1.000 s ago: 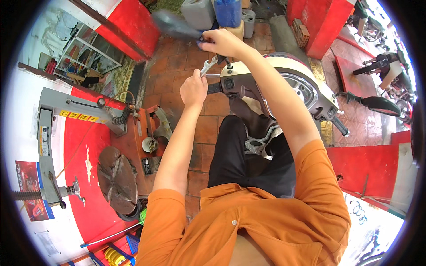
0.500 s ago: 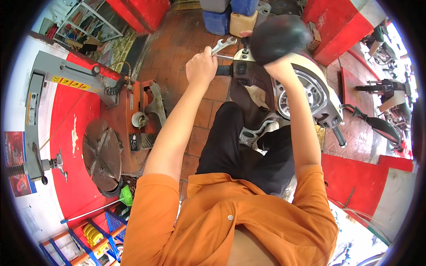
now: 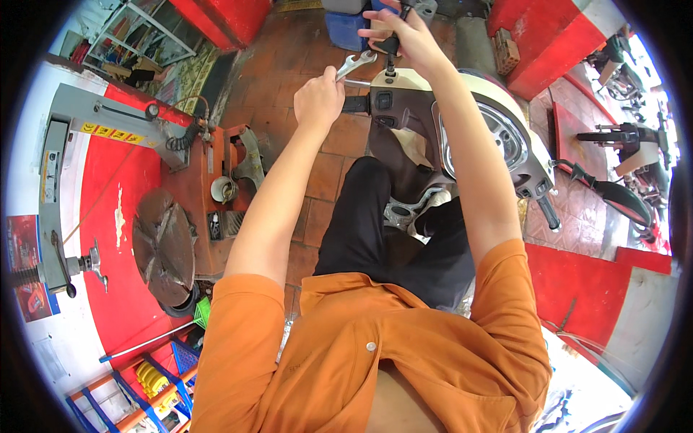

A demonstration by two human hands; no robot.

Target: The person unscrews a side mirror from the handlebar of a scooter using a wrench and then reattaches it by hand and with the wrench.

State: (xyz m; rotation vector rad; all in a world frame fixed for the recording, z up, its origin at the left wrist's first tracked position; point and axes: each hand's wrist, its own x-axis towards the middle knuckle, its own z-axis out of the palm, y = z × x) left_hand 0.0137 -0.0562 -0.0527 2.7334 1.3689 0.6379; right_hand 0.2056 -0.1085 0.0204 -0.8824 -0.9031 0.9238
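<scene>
My left hand (image 3: 319,99) is closed round a silver open-end wrench (image 3: 357,65), its open jaw pointing up and right beside the scooter's left grip (image 3: 355,105). My right hand (image 3: 411,42) reaches to the black mirror stem (image 3: 390,49) that stands on the left side of the handlebar. Its fingers are stretched out and spread around the stem, touching it. The mirror's head lies beyond the top edge of the picture. Below my hands is the scooter's brown and cream handlebar cover (image 3: 408,108), with the round speedometer (image 3: 498,137) partly hidden by my right forearm.
The scooter's right mirror (image 3: 621,202) sticks out to the right. An orange tyre-changing machine (image 3: 206,173) with a round turntable (image 3: 164,245) stands at left. Blue jugs (image 3: 345,30) and a red pillar (image 3: 538,43) are at the far side. Motorbikes (image 3: 628,144) stand far right.
The mirror's head has swung from above the dashboard out of the picture at the top. My right hand has moved up and left with it; my left hand shifted slightly, still holding the wrench.
</scene>
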